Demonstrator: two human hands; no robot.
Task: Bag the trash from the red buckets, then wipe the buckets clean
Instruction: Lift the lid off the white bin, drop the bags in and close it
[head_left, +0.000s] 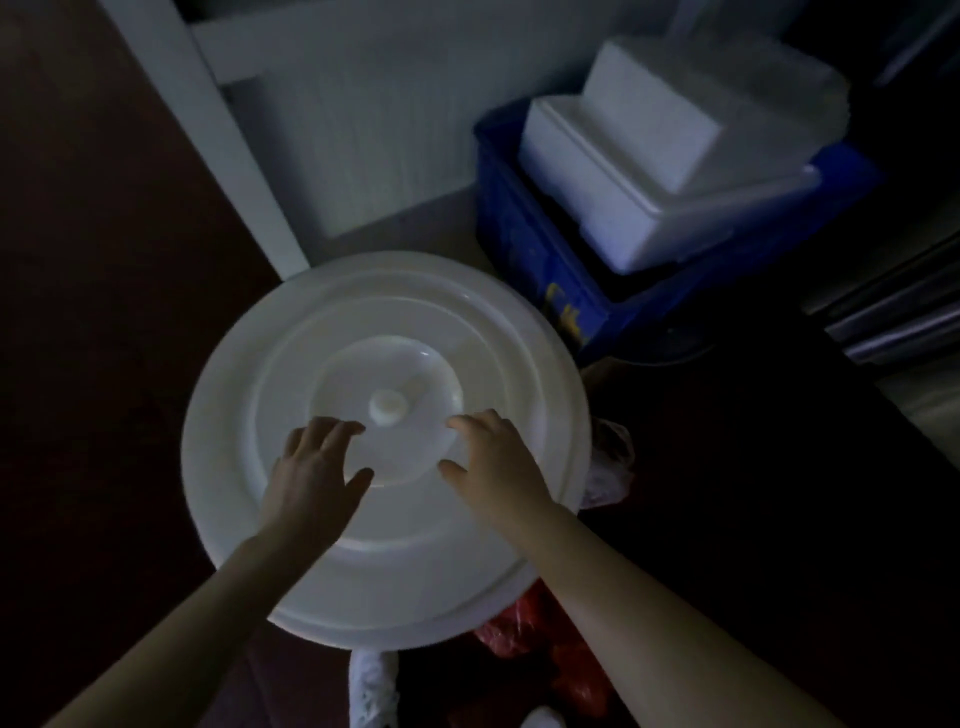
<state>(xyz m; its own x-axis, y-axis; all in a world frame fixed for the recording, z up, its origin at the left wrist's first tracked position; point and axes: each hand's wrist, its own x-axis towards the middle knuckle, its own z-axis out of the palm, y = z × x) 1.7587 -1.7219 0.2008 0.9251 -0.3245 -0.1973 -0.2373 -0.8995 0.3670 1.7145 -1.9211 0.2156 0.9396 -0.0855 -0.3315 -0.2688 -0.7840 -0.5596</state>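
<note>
A large round white lid (387, 587) with a small centre knob (387, 407) fills the middle of the dim head view; what it covers is hidden. My left hand (314, 478) lies on the lid just left of the knob, fingers spread. My right hand (491, 460) lies to the right of the knob, fingers apart, holding nothing. Red crumpled plastic (540, 639) shows below the lid's lower right edge. A pale plastic bag (610, 462) peeks out at the lid's right edge.
A blue crate (540, 270) stands at the back right with a white foam box (654, 171) in it. A white cabinet panel (363, 124) rises behind the lid. Metal bars (893, 317) are at the far right. A white cloth-like thing (371, 686) lies at the bottom.
</note>
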